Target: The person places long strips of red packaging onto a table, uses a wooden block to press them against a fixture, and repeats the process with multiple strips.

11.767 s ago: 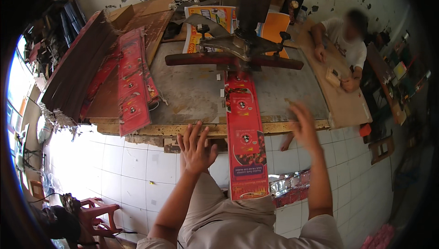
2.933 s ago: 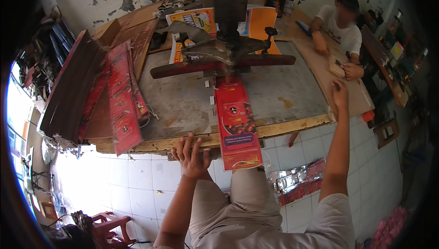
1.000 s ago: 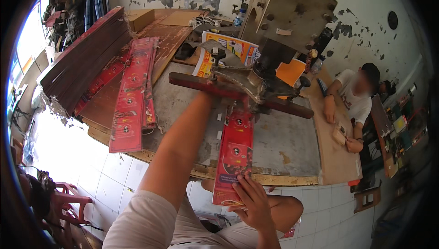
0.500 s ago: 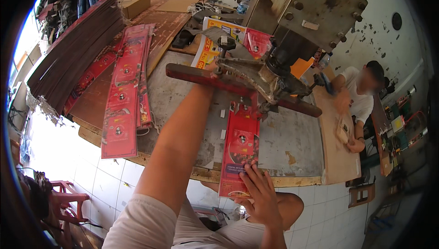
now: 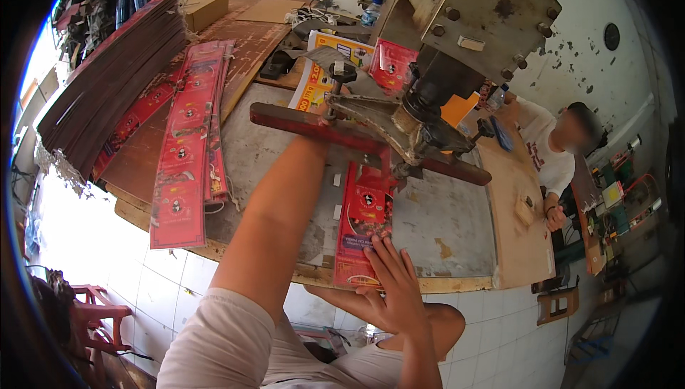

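Note:
A red printed strip (image 5: 367,207) lies lengthwise on the grey metal plate (image 5: 442,228), its far end passing beneath the red crossbar (image 5: 300,122) of a press. My right hand (image 5: 391,282) lies on the strip's near end, fingers stretched flat along its right side and thumb at the near edge. A pale cord loop shows at that end. My left forearm (image 5: 275,210) reaches forward under the crossbar. The left hand is mostly hidden behind the press parts, so its fingers do not show. Two small white pieces (image 5: 337,211) sit left of the strip.
More red strips (image 5: 187,139) with cords lie to the left, beside a tall stack of strips (image 5: 107,82). The heavy press head (image 5: 464,21) overhangs the table. A co-worker (image 5: 553,146) sits at the right, near a small tan block (image 5: 525,210). A red stool (image 5: 100,314) stands lower left.
My right hand has slid the red strip away from me, farther under the crossbar. Its near end is now about level with the table edge. The co-worker's hands have moved off the tan block.

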